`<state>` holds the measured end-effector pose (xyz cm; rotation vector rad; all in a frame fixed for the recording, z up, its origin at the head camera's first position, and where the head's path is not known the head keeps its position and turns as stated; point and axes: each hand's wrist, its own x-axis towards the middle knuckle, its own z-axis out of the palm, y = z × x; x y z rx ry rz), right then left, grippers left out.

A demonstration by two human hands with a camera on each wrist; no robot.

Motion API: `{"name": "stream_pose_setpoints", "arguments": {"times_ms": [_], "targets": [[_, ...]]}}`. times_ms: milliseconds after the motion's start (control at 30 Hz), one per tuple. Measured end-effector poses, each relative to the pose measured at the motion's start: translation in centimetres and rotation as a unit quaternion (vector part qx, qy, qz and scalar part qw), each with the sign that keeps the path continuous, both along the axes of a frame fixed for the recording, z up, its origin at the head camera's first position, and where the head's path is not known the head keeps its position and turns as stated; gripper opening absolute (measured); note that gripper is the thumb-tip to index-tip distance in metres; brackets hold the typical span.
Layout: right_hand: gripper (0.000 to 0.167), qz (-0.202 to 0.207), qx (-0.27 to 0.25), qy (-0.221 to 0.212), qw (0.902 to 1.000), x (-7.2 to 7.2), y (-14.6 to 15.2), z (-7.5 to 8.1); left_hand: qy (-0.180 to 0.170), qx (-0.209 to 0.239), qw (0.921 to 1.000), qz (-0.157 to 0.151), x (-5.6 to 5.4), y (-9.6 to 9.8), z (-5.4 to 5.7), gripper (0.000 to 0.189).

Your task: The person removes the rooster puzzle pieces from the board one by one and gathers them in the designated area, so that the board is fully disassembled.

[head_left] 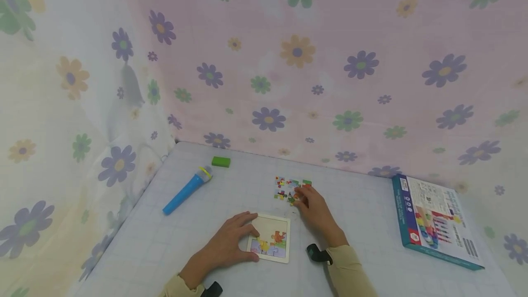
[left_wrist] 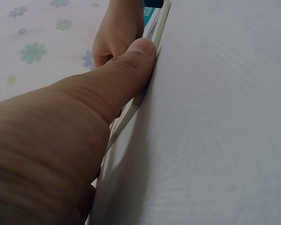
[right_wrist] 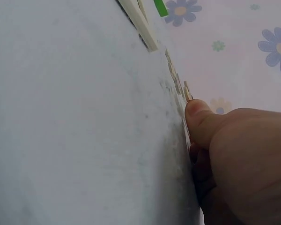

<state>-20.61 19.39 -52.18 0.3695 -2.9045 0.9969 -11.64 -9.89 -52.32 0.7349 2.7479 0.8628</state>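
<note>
A square wooden puzzle tray (head_left: 287, 241) with a pale rim lies at the near middle of the table in the head view. Several joined pieces fill its lower part, and bare board shows above them. My left hand (head_left: 232, 241) holds the tray at its left side, fingers at the top edge and thumb at the lower left; the left wrist view shows that thumb (left_wrist: 139, 55) on the rim. Beyond the tray lies a group of loose puzzle pieces (head_left: 280, 194). Over their right side, my right hand (head_left: 316, 210) pinches a puzzle piece (right_wrist: 188, 90), mostly hidden by the fingers.
A blue toy microphone (head_left: 183, 195) lies at the left, with a green block (head_left: 221, 162) behind it. On the right is a flat printed box (head_left: 443, 223). Flowered cloth (head_left: 268, 77) hangs behind the table and along its sides.
</note>
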Motion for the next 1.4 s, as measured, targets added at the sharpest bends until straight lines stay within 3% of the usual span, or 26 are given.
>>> {"name": "stream_pose_setpoints", "arguments": {"times_ms": [267,767,1400], "targets": [[0.036,0.011,0.013,0.027,0.9995,-0.2,-0.15,-0.22,-0.008,-0.003,1.0,0.003,0.01,0.09,-0.03,0.045],[0.034,0.017,0.025,0.004,0.9995,-0.35,-0.14,0.14,0.015,0.012,0.9998,-0.003,0.01,-0.03,-0.39,0.045],[0.037,0.008,0.032,-0.014,0.9994,-0.48,-0.31,0.25,-0.001,-0.001,1.0,0.001,0.02,0.09,-0.17,0.045]]}}
